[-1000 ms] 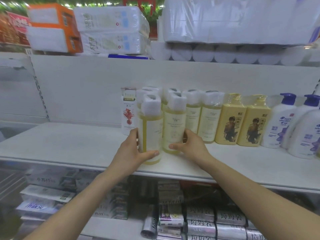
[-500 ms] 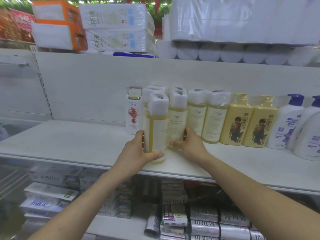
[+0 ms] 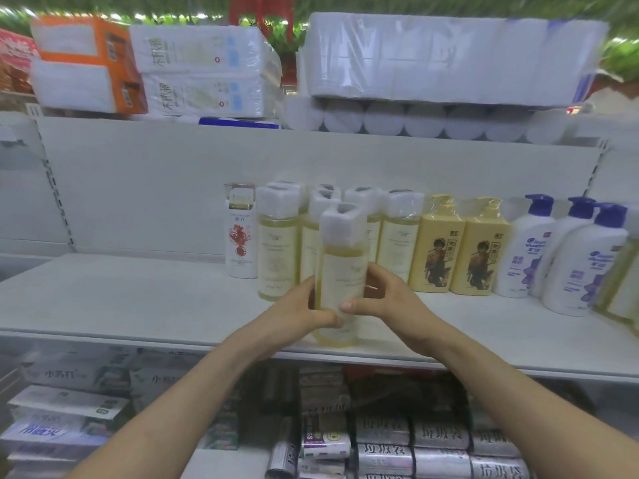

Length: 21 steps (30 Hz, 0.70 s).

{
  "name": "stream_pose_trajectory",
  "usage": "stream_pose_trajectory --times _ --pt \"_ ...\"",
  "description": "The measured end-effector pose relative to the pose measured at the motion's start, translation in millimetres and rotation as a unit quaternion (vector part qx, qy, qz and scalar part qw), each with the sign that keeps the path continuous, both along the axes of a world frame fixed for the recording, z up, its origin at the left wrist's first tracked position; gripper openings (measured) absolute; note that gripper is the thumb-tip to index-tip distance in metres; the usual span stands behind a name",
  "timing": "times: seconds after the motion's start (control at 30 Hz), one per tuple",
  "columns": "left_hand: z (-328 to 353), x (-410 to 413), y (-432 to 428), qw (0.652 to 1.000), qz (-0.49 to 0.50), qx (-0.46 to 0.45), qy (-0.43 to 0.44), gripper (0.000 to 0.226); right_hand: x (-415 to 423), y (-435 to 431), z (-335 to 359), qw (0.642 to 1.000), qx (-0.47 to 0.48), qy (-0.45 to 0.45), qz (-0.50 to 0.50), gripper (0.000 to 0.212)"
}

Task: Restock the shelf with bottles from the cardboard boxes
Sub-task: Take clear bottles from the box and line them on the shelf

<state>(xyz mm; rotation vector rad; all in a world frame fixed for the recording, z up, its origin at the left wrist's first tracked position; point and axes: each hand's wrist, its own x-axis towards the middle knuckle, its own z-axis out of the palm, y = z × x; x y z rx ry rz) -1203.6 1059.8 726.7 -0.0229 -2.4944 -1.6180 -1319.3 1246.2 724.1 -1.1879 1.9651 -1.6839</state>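
Observation:
A clear bottle of pale yellow liquid (image 3: pixel 342 271) with a white wrapped cap stands near the front edge of the white shelf (image 3: pixel 138 299). My left hand (image 3: pixel 301 314) grips its lower left side, thumb across the front. From the right, my right hand (image 3: pixel 387 300) holds the same bottle, thumb on its label. Behind it stand several matching bottles (image 3: pixel 278 243) in rows, one of them free just to the left. No cardboard box is in view.
A white pump bottle with a red print (image 3: pixel 240 233) stands left of the row. To the right are yellow pump bottles (image 3: pixel 437 247) and white ones with blue pumps (image 3: pixel 525 250). Tissue packs (image 3: pixel 204 70) fill the shelf above, boxed goods (image 3: pixel 383 440) the one below. The shelf's left half is bare.
Earlier my left hand gripped one front bottle while my right hand touched its neighbour. Now both hands hold a single bottle at the shelf's front. The view has shifted slightly.

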Motion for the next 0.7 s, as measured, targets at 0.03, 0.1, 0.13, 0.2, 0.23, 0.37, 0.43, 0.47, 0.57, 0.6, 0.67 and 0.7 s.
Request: stream_pose_trajectory --times 0.03,0.1,0.13,0.2,0.23,0.37,0.43,0.47,0.57,0.6,0.67,0.7 --pt "2 -4 4 1.000 -0.019 -0.007 -0.005 0.078 -1 4 -1 1.000 -0.008 0.007 -0.029 0.066" --pt "4 -9 9 0.998 -0.042 -0.053 -0.007 0.075 -2 10 -5 0.995 -0.014 0.042 -0.093 0.068" --pt "2 -10 9 0.995 -0.040 -0.086 -0.002 0.073 -2 12 -7 0.990 -0.016 0.061 -0.125 0.069" --pt "-1 -10 5 0.987 0.003 -0.157 0.021 0.064 -4 17 -11 0.980 -0.016 0.086 -0.180 0.072" --pt "-4 -9 1 0.979 0.039 -0.196 0.041 0.059 -6 19 -11 0.975 -0.016 0.092 -0.199 0.073" --pt "-15 -7 -5 0.896 0.115 -0.398 0.161 0.051 -15 27 -11 0.967 -0.001 0.105 -0.230 0.075" --pt "-24 -11 2 0.849 0.099 -0.469 0.222 0.056 -18 29 -13 0.966 0.002 0.116 -0.233 0.078" --pt "-28 -13 6 0.825 0.087 -0.502 0.243 0.059 -20 30 -13 0.966 -0.002 0.115 -0.233 0.079" --pt "-35 -21 15 0.791 0.071 -0.546 0.268 0.066 -27 29 -11 0.966 -0.011 0.112 -0.232 0.080" --pt "-35 -22 15 0.795 0.071 -0.541 0.265 0.067 -29 26 -9 0.967 -0.012 0.112 -0.230 0.078" --pt "-35 -25 13 0.805 0.058 -0.536 0.248 0.066 -32 22 -5 0.971 -0.016 0.100 -0.215 0.073" --pt "-35 -26 12 0.806 0.042 -0.540 0.238 0.063 -33 21 -4 0.975 -0.017 0.090 -0.204 0.069"
